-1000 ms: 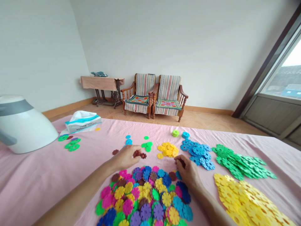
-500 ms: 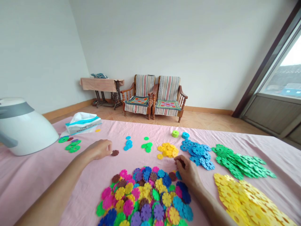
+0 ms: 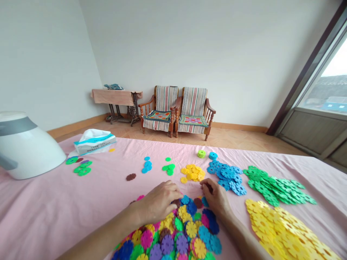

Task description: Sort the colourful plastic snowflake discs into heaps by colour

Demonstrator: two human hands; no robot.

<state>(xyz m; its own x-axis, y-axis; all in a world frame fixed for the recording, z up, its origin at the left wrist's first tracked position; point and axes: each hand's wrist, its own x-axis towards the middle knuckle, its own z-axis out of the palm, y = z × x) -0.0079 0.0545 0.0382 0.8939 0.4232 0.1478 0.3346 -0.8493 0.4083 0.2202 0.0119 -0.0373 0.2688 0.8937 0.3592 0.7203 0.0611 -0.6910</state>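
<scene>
My left hand (image 3: 162, 200) reaches over the mixed pile of flower-shaped plastic discs (image 3: 166, 243). Its thumb and fingers are apart around a brown disc (image 3: 176, 202) in the pile, and I cannot tell whether they touch it. The hand and forearm cover the pile's left side. At the pile's right edge my right hand (image 3: 215, 195) rests on the cloth with its fingers curled together; what they hold, if anything, is hidden. Just beyond it lie small yellow discs (image 3: 193, 172). A separate brown disc (image 3: 131, 177) lies to the left, near a few light blue discs (image 3: 146, 167) and green discs (image 3: 169, 168).
Blue (image 3: 227, 175), green (image 3: 276, 186) and large yellow (image 3: 287, 231) disc heaps spread on the right. Two short stacks, lime (image 3: 201, 154) and blue (image 3: 213, 156), stand behind. A white kettle (image 3: 32, 151), tissue box (image 3: 94, 142) and mixed discs (image 3: 82, 169) are on the left.
My left hand carried brown discs leftward to the separate brown disc, then came back without them over the mixed pile. My right hand has stayed in place.
</scene>
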